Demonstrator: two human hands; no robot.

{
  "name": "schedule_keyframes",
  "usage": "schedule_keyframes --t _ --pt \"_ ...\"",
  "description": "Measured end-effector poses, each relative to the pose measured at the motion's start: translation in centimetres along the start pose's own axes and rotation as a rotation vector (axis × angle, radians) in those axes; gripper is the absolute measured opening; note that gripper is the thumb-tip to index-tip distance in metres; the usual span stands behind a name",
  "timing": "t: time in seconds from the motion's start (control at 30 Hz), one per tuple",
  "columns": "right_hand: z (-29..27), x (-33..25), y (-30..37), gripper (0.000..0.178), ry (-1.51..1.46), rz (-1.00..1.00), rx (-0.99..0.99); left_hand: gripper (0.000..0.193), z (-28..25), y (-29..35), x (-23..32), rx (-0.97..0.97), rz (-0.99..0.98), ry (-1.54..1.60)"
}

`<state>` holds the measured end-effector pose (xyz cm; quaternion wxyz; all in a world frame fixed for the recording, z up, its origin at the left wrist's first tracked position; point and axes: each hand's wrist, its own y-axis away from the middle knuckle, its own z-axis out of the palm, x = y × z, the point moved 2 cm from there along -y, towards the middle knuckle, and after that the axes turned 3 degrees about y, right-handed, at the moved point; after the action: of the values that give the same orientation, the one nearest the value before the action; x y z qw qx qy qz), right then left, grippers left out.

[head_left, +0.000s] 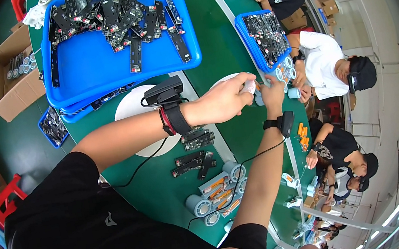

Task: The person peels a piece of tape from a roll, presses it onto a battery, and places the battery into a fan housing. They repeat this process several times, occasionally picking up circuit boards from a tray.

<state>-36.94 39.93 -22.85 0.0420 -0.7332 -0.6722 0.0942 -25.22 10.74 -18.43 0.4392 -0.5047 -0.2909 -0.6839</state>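
Note:
My left hand [224,99] reaches across the green table, wearing a black wrist strap with a small box on it. Its thumb and fingers pinch a small whitish piece with pinkish marks [249,87]. Close beside it is my right hand [273,95], fingers bent; what they grip is mostly hidden. A light-blue cylindrical part [259,100] shows between the two hands. Beneath my left forearm lies a white round disc [128,109]. Nearer me are loose black circuit boards [192,163] and several light-blue spool-shaped parts [202,207] around orange-wrapped cells [220,195].
A large blue tray [84,64] heaped with circuit boards stands at the far left, stacked on another. A smaller blue tray [247,41] of boards is across the table. Co-workers [323,63] sit along the right side. A cardboard box [16,91] and red stool [8,199] stand left.

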Motion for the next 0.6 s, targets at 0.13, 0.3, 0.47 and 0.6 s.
schedule_keyframes --t 0.13,0.3,0.47,0.6 --pt "-3.0 3.1 2.7 0.033 0.256 0.250 0.215 0.051 -0.4 0.2 0.3 0.048 0.037 0.018" --pt "-1.6 16.5 9.1 0.055 0.442 0.431 -0.216 0.050 0.7 0.3 0.8 0.004 0.052 -0.010" --pt "-2.0 19.5 13.8 0.044 -0.336 0.652 -0.029 0.045 1.1 0.9 0.0 -0.009 0.076 -0.130" --pt "-2.0 22.4 16.5 0.032 -0.521 0.687 0.078 0.043 3.4 1.1 -2.3 -0.017 0.211 -0.308"
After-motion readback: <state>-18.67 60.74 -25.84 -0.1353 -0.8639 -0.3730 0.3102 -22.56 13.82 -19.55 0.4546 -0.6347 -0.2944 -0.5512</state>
